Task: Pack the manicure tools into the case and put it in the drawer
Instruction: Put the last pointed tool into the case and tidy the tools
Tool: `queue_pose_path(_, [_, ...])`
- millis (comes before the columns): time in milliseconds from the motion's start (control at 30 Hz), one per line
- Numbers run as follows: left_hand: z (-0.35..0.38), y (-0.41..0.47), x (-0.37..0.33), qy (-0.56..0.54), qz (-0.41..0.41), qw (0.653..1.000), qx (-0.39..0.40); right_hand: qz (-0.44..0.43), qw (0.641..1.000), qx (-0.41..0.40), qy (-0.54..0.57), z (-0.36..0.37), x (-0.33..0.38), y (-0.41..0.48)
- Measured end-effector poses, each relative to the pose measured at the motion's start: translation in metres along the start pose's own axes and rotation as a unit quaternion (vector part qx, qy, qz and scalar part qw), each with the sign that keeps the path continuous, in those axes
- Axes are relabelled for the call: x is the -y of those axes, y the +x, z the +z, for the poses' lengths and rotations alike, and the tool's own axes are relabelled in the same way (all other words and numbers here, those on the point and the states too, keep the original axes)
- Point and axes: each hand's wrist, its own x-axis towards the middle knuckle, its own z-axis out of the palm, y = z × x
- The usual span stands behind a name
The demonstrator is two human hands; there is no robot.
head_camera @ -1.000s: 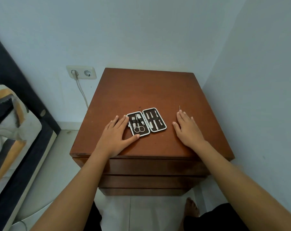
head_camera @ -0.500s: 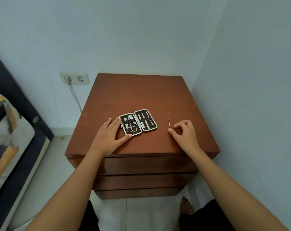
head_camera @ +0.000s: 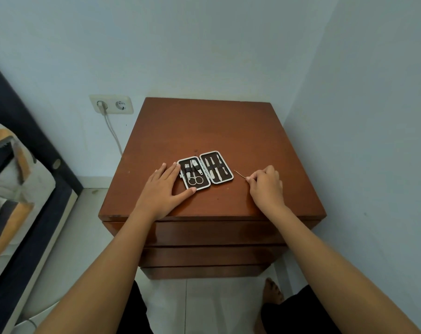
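An open black manicure case (head_camera: 205, 170) with a white rim lies flat on the brown wooden nightstand (head_camera: 211, 131). Its left half holds scissors and clippers, its right half several slim metal tools. My left hand (head_camera: 164, 188) rests flat on the top, fingers and thumb touching the case's left edge. My right hand (head_camera: 266, 185), to the right of the case, pinches the near end of a thin metal tool (head_camera: 239, 174) whose tip points toward the case.
The nightstand has stacked drawer fronts (head_camera: 211, 233) below its top, all shut. Walls close in behind and on the right. A wall socket (head_camera: 111, 104) with a plugged cable is at the left. A bed (head_camera: 9, 189) stands at the far left. A bare foot (head_camera: 273, 291) is on the floor.
My right hand went from lying flat to curling its fingers and pinching the thin tool, which now points toward the case. The left hand stayed by the case.
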Motion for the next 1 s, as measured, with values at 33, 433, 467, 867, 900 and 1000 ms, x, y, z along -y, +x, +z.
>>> queue_pose_path(33, [0.000,0.000,0.000,0.001,0.000,1.000,0.000,-0.001,1.000,0.003,-0.004,0.000,0.001,0.000])
queue_pose_path(433, [-0.001,-0.001,0.001,-0.004,0.001,1.000,-0.005,-0.099,0.989,0.036,0.107,0.010,0.036,-0.001])
queue_pose_path(467, [0.000,-0.001,0.001,-0.005,0.001,1.000,-0.005,-0.103,0.989,0.034,0.098,0.011,0.036,-0.002])
queue_pose_path(867, [0.001,0.000,0.001,-0.006,0.005,1.000,-0.005,-0.147,0.988,0.002,0.041,0.012,0.045,-0.010])
queue_pose_path(900, [0.001,0.000,0.001,-0.005,0.006,1.000,-0.006,-0.144,0.989,-0.001,0.039,0.012,0.046,-0.009])
queue_pose_path(1000, [0.001,0.000,0.002,-0.003,0.006,1.000,-0.008,-0.140,0.990,-0.006,0.032,0.013,0.048,-0.008])
